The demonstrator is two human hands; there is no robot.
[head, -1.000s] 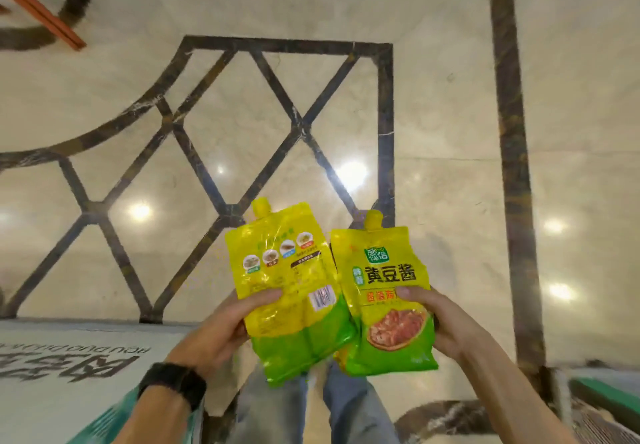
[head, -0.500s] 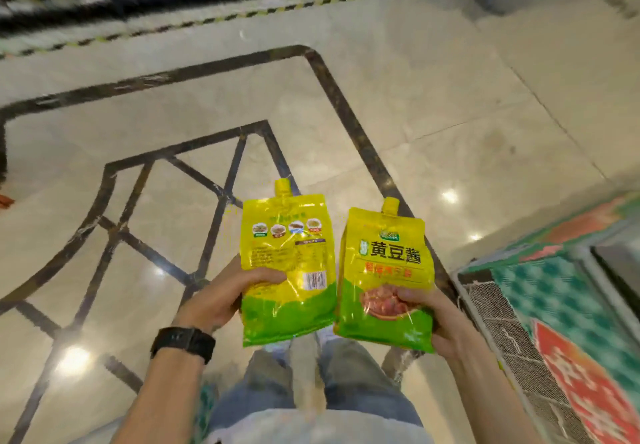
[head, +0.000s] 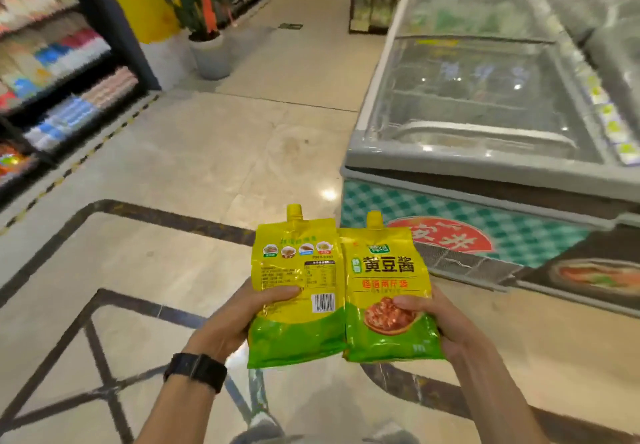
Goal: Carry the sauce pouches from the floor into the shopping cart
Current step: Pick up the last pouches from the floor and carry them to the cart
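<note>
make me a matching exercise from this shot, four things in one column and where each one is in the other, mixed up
Things
1. pouch with the barcode
2. pouch with the food picture
3. black watch
4. chest freezer

Places
a. strapped on the left wrist
b. gripped by the right hand
c. standing on the floor to the right
d. gripped by the left hand

Pairs: 1-d, 2-b, 3-a, 4-c
</note>
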